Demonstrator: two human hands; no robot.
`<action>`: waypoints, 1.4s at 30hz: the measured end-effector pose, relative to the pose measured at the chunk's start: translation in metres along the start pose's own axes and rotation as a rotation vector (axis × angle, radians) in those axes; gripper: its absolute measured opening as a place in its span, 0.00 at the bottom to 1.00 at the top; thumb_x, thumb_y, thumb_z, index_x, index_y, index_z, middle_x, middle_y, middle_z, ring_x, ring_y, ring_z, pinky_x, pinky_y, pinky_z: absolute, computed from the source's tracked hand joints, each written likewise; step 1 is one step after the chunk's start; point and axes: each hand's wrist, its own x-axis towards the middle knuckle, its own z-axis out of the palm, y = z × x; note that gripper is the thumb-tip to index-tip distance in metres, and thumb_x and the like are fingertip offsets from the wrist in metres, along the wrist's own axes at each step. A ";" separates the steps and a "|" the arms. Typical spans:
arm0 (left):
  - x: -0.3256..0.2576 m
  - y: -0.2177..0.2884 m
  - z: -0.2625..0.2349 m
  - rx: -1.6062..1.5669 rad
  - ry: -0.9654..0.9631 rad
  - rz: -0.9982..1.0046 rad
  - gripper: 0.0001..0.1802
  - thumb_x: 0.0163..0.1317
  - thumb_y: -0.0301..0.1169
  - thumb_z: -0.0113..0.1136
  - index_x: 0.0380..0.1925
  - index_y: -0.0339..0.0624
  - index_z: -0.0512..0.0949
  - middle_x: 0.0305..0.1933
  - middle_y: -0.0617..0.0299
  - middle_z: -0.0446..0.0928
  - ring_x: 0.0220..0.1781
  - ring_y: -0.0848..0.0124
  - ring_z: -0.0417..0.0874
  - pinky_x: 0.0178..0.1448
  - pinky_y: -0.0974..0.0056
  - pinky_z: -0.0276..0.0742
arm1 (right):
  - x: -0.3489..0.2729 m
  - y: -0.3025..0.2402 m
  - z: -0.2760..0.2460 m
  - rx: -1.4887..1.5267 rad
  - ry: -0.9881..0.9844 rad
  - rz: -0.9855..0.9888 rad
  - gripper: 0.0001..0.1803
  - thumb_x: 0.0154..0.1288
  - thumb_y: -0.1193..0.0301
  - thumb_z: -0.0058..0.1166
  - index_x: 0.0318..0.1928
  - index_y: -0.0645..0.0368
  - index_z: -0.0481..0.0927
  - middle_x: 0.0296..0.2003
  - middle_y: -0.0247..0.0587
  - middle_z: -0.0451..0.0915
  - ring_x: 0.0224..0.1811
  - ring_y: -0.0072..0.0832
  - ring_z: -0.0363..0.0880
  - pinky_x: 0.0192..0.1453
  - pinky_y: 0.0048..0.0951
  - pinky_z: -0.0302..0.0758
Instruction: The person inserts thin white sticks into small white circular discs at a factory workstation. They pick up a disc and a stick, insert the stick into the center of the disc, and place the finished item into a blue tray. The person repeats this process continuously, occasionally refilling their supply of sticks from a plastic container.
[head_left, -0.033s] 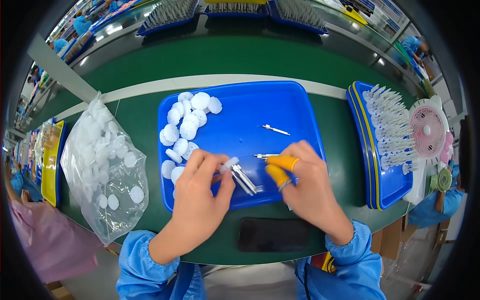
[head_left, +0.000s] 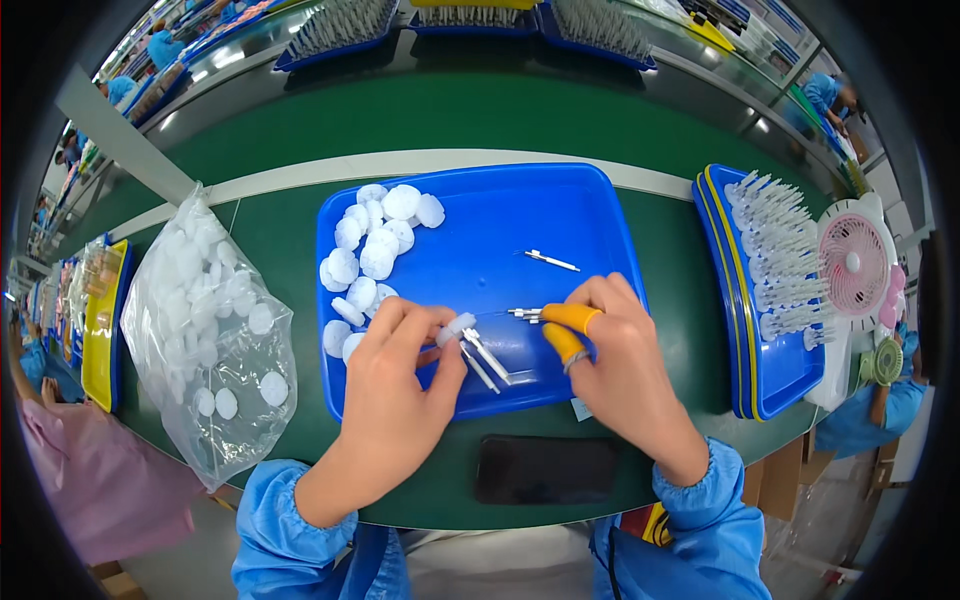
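My left hand (head_left: pixel 400 375) is closed, pinching a round white pad (head_left: pixel 460 325) between thumb and fingers above the near part of the blue tray (head_left: pixel 480 190). Slim white rods (head_left: pixel 487 358) slant down from that pad. With yellow finger covers on thumb and index finger, my right hand (head_left: pixel 615 345) pinches at the rear end of small white-and-silver rods (head_left: pixel 524 314), whose fine wire tips face left. Another such rod (head_left: pixel 552 261) lies alone farther back in the tray. Loose white pads (head_left: pixel 378 250) are heaped along the tray's left side.
Left of the tray lies a clear plastic bag (head_left: pixel 190 330) of white pads. Stacked trays (head_left: pixel 720 290) at right bear rows of upright white pieces (head_left: pixel 780 250), beside a pink-and-white fan (head_left: pixel 853 258). A black phone (head_left: pixel 545 470) lies near the table's front edge. Co-workers are around.
My right hand has shifted slightly, its yellow-covered fingertips drawing back a little to the right. Fewer slim rods show below the pad in my left hand.
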 end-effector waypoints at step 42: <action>-0.010 0.000 0.009 -0.005 -0.033 0.158 0.09 0.59 0.19 0.71 0.40 0.32 0.83 0.37 0.52 0.81 0.33 0.59 0.89 0.36 0.61 0.85 | -0.020 -0.024 0.017 0.211 -0.046 -0.134 0.17 0.40 0.86 0.62 0.37 0.73 0.85 0.34 0.48 0.75 0.38 0.45 0.75 0.43 0.44 0.73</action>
